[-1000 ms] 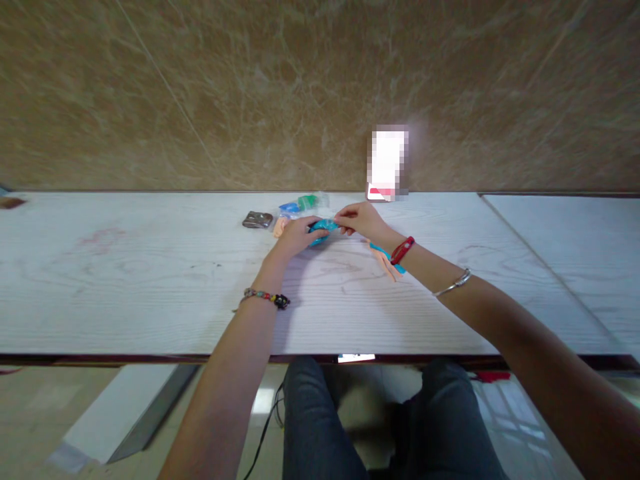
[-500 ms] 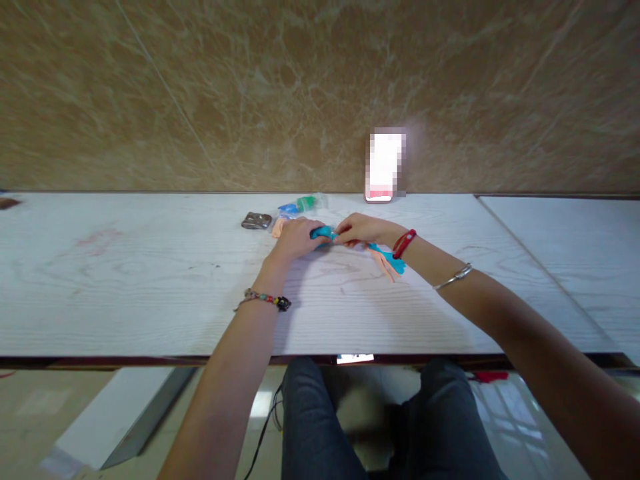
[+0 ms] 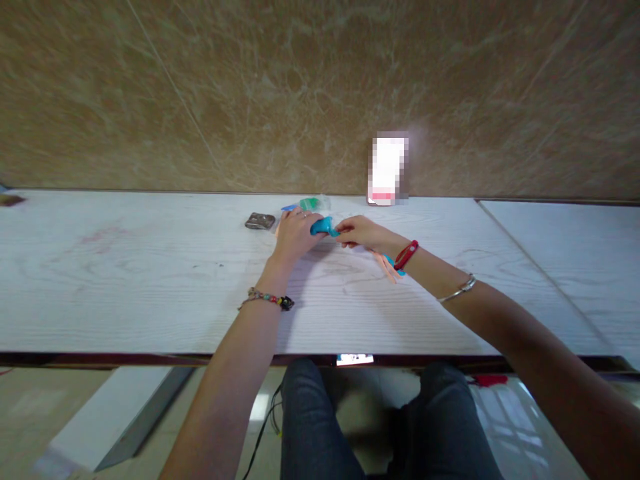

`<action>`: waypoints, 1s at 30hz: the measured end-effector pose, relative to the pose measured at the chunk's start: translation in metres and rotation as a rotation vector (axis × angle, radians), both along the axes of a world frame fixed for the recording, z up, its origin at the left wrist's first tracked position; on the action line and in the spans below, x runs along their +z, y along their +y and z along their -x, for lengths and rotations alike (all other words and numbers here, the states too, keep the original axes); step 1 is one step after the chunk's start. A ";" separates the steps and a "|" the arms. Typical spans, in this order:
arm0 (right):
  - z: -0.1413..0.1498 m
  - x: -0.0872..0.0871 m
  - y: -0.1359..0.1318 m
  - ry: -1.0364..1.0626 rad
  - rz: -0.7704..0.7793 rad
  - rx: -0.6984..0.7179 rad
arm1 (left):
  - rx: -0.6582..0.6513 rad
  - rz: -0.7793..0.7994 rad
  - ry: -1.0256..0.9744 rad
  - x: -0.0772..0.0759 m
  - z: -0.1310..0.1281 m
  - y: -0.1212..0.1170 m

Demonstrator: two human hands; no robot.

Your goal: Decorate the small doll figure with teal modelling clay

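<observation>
A lump of blue modelling clay [image 3: 323, 227] is held between my two hands just above the white table. My left hand [image 3: 296, 233] wraps round its left side, fingers bent over it. At the lump's right end, my right hand [image 3: 365, 232] pinches a narrow bit of the blue clay with thumb and fingers. Thin peach strips [image 3: 387, 267] lie on the table below my right wrist, and part of a blue strip [image 3: 399, 271] shows beside them, mostly hidden by the wrist. Behind my left hand are a green packet [image 3: 309, 203] and a partly covered blue packet [image 3: 289, 208].
A brown packet [image 3: 260, 221] rests left of my left hand. Against the marbled wall [image 3: 280, 100] leans a phone with a bright, blurred screen [image 3: 387, 167]. The white table [image 3: 150, 293] ends at a dark front edge, above my knees.
More of the blue clay shows between my hands, and its right end now bends down toward my right fingers. My right wrist covers more of the blue strip. The view has shifted slightly.
</observation>
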State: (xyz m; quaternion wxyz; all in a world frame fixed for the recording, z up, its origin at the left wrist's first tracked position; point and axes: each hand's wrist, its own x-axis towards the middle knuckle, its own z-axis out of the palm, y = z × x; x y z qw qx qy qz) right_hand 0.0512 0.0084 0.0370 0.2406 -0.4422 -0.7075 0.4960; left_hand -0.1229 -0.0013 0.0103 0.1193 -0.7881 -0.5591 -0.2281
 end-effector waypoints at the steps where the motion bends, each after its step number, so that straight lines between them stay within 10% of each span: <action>1: 0.000 -0.001 0.000 -0.020 -0.036 0.008 | 0.001 -0.002 -0.002 0.000 0.000 0.000; 7: 0.002 -0.004 0.002 -0.430 -0.557 0.044 | 0.008 -0.025 0.006 0.000 -0.001 -0.001; 19: 0.014 -0.002 0.002 -0.500 -0.637 -0.054 | 0.020 -0.072 -0.003 0.002 0.000 -0.002; 30: 0.003 -0.007 -0.003 0.065 -0.010 -0.001 | 0.016 -0.084 -0.042 0.000 -0.002 -0.003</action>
